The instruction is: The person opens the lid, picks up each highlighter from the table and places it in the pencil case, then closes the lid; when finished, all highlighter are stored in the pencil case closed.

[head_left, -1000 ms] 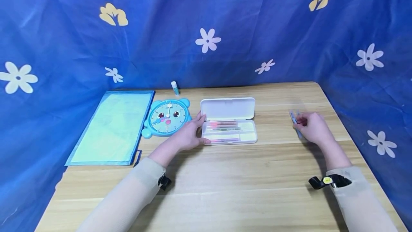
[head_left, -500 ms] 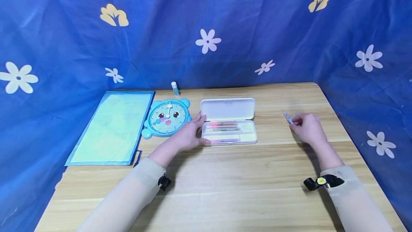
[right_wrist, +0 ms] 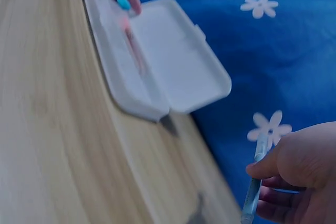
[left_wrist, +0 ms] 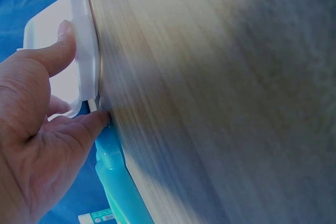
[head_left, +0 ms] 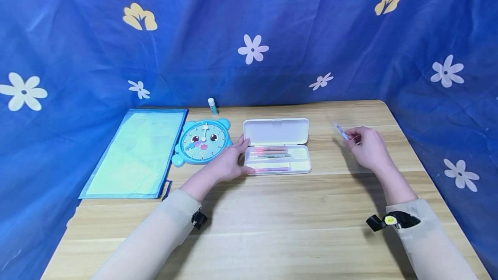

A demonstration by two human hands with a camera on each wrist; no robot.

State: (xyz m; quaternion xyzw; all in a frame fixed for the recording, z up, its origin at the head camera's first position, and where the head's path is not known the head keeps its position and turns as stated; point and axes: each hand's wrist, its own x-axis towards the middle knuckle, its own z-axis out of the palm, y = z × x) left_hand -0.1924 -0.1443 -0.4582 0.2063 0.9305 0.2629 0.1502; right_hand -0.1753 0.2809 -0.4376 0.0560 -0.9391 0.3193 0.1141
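A white pencil case (head_left: pixel 299 165) lies on the table with its lid raised, and several pens (head_left: pixel 272 150) rest in its compartments. At the case's left end, my left hand (head_left: pixel 229 162) grips it, thumb at the front and fingers toward the back; the left wrist view shows the thumb (left_wrist: pixel 63 45) on the case's edge. To the right of the case, my right hand (head_left: pixel 367 147) pinches a slim light-blue pen (right_wrist: pixel 254 190) between thumb and fingers. The pen is above the tabletop, apart from the case. Part of its barrel is hidden by the hand.
Left of the case lies a blue bear-shaped toy clock (head_left: pixel 202 141). Beyond it a glue stick (head_left: pixel 212 106) stands near the back edge. A blue-edged mesh zip pouch (head_left: pixel 132 154) lies at far left. A blue flowered cloth (head_left: pixel 194 33) hangs behind the wooden table (head_left: pixel 272 228).
My right hand has lifted the pen off the table, moving slightly left and away from me. My left hand and the pencil case have stayed in place.
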